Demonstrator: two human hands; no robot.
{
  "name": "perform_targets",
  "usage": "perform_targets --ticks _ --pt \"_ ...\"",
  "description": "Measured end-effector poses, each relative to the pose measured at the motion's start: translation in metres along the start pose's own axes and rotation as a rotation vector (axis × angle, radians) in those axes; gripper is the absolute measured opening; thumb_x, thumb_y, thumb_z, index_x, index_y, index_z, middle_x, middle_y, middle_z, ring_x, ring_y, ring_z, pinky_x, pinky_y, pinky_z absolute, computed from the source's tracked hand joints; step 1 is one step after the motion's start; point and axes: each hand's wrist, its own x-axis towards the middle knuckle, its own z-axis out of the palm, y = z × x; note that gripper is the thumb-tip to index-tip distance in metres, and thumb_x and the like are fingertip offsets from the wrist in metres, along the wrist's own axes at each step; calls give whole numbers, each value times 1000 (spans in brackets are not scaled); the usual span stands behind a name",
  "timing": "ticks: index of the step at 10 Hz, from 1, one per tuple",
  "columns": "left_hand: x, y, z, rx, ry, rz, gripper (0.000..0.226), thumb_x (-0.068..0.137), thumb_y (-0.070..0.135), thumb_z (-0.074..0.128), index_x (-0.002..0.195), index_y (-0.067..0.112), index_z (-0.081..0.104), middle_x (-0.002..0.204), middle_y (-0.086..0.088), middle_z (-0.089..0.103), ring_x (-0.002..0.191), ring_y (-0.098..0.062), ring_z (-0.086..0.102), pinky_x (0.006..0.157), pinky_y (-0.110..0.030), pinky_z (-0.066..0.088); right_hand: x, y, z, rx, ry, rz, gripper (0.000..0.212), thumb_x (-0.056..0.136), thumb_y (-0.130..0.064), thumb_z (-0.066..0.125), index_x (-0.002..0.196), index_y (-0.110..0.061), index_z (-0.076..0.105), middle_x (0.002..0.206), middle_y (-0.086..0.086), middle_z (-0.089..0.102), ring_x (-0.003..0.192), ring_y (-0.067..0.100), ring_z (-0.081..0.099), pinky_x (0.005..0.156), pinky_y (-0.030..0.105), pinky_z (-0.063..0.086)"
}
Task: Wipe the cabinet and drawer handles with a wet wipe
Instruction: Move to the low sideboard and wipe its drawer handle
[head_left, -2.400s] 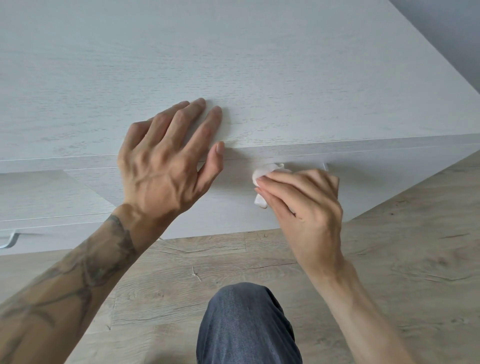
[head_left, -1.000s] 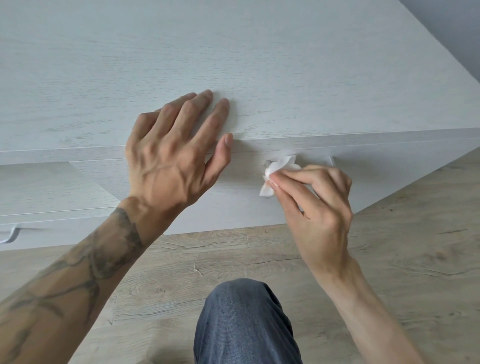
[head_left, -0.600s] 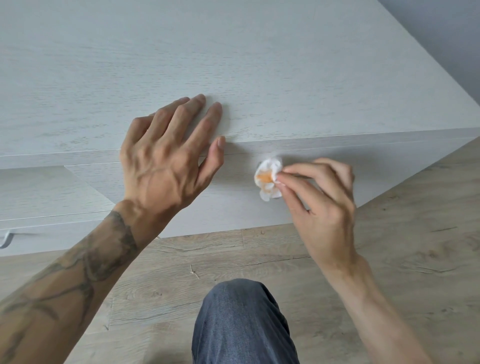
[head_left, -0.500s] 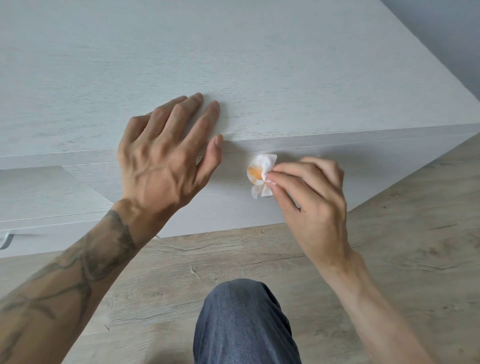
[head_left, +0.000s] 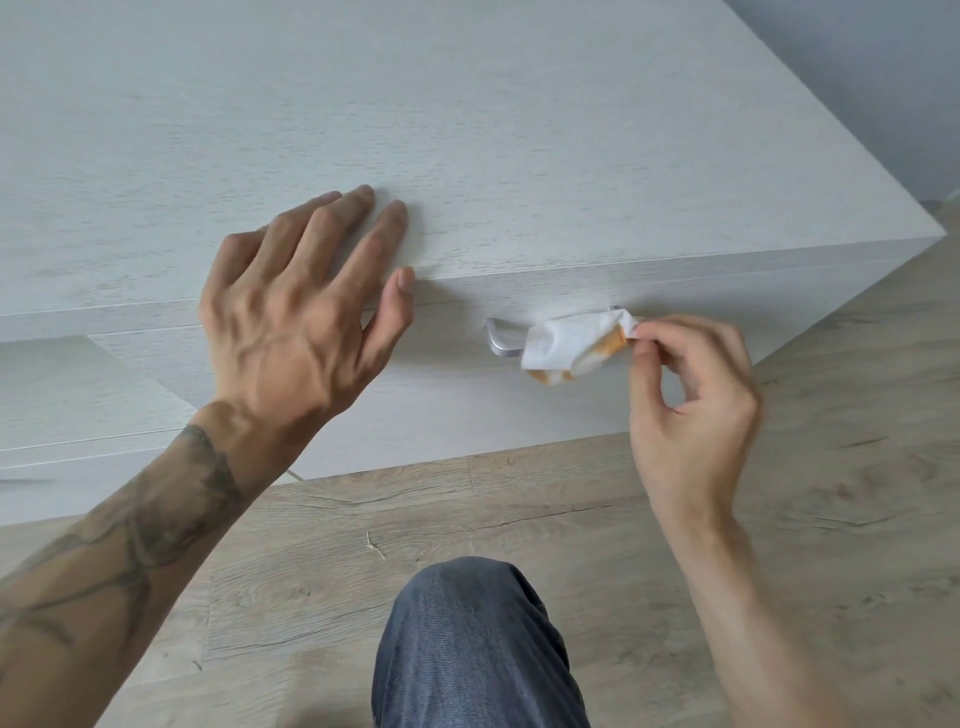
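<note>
A pale wood-grain cabinet (head_left: 467, 130) fills the upper view. Its top drawer front (head_left: 452, 384) carries a silver bar handle (head_left: 500, 343), whose left end shows. A white wet wipe (head_left: 569, 345) with orange stains drapes over the handle's middle and right part. My right hand (head_left: 691, 395) pinches the wipe's right end between thumb and fingertips. My left hand (head_left: 301, 312) lies flat on the cabinet top, fingers spread, thumb on the front edge, holding nothing.
Light wood-plank floor (head_left: 519, 519) runs below the cabinet. My knee in blue jeans (head_left: 478, 644) sits at the bottom centre. A lower drawer front (head_left: 62, 395) steps out at the left. A grey wall (head_left: 872, 78) stands at the upper right.
My right hand has slid to the right along the handle, drawing the wipe out lengthwise and uncovering the handle's left end. My left hand has stayed pressed on the cabinet top.
</note>
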Motion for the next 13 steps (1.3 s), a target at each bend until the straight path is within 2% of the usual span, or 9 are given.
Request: perform_targets --ticks 1,2,3,4,5,7,8,11,13 --pt "0 0 -1 -1 -5 -2 39 113 39 45 140 22 67 139 -1 69 124 -26 68 84 -43 44 -7 -6 10 210 -18 127 17 96 -8 75 113 -5 72 113 -1 64 103 22 71 92 29 59" --pt "1 1 -1 -2 -10 2 39 113 40 45 141 22 66 139 -1 69 124 -26 67 84 -43 44 -9 -12 18 387 54 295 19 93 -15 84 107 -12 72 113 18 66 101 29 74 92 33 61" --pt "1 1 -1 -2 -13 2 39 113 39 45 141 22 66 139 -2 69 124 -27 67 83 -43 44 -14 -23 29 415 144 359 12 94 -12 81 100 -18 73 111 14 64 98 35 73 91 31 60" --pt "1 0 -1 -1 -16 3 39 113 39 44 141 22 66 139 -2 69 124 -27 68 82 -44 44 -21 -32 36 435 192 401 12 94 -9 80 103 -14 76 115 8 64 103 33 73 92 25 59" --pt "0 0 -1 -1 -16 1 39 113 39 44 141 22 66 140 -1 69 124 -26 67 83 -44 44 -17 -32 35 527 259 508 12 95 -8 79 107 -6 77 112 16 75 105 23 77 92 24 59" --pt "0 0 0 -7 -16 2 39 113 39 44 141 22 65 140 -1 68 124 -27 67 84 -44 44 -15 -39 38 632 366 689 14 95 -8 79 107 -1 78 97 9 82 95 13 78 85 19 59" --pt "0 0 -1 -5 -16 -4 39 113 39 44 141 22 65 140 -1 68 124 -26 67 84 -44 44 -18 -42 38 649 363 677 11 93 -4 79 104 -6 79 96 -1 83 98 11 79 85 17 59" --pt "0 0 0 4 -13 -2 39 113 40 44 142 23 66 140 -1 68 123 -26 67 83 -43 43 -27 -35 33 465 277 496 12 95 -7 78 106 -12 80 109 13 77 106 21 77 92 24 58" --pt "0 1 0 8 -12 -2 40 113 39 44 141 23 66 139 -1 69 123 -26 68 82 -43 44 -36 -36 40 493 202 498 11 95 2 75 105 -4 77 109 21 73 104 32 75 92 46 63"
